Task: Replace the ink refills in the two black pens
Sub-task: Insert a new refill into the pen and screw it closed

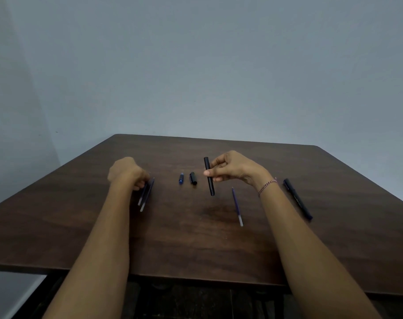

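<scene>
My right hand (pixel 232 166) holds a black pen barrel (pixel 209 177) nearly upright above the dark wooden table (pixel 196 238), thumb and fingers pinched around its upper half. My left hand (pixel 127 172) rests on the table at the left with its fingers curled onto two blue ink refills (pixel 146 194) lying side by side. A third blue refill (pixel 237 207) lies loose on the table below my right hand. A small blue pen piece (pixel 181 178) and a black cap (pixel 193 178) lie between my hands. A second, whole black pen (pixel 297 199) lies at the right.
The table ends at a grey wall behind. Its front edge runs under my forearms, with dark floor below. A thin bracelet (pixel 267 186) circles my right wrist.
</scene>
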Available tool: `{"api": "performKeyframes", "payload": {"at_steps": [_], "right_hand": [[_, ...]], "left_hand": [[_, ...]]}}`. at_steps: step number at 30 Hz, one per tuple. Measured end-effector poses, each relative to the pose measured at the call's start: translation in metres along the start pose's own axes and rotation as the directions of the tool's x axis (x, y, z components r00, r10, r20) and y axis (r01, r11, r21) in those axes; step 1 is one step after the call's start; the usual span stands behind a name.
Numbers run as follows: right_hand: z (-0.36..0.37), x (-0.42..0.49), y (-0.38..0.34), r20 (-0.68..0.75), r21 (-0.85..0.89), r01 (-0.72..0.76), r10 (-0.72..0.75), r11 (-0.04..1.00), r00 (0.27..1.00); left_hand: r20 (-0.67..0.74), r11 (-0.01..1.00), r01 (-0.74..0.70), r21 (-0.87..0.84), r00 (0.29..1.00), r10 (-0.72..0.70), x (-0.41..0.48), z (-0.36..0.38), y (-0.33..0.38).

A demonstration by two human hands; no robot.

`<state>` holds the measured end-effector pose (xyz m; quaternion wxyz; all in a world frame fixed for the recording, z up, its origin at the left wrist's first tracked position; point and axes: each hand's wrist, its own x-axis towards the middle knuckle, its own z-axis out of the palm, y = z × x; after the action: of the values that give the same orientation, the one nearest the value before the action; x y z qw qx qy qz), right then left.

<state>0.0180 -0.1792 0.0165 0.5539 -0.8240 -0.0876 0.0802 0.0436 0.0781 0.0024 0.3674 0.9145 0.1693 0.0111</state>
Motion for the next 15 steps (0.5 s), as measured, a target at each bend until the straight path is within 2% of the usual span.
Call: {"api": "performKeyframes", "payload": {"at_steps": [12,15], "right_hand": [[-0.0005,0.0003,0.0007,-0.020,-0.013,-0.008,0.008,1.000,1.000],[-0.0006,0.0008,0.0001,-0.039,-0.014,-0.003,0.002,1.000,0.999]], "left_hand": [[0.036,0.992,-0.018,-0.122,0.999,0.022,0.0068,0.0028,-0.0067],[-0.039,0.993,-0.033,-0.117,0.999,0.028,0.0045,0.0022,-0.0075]]}}
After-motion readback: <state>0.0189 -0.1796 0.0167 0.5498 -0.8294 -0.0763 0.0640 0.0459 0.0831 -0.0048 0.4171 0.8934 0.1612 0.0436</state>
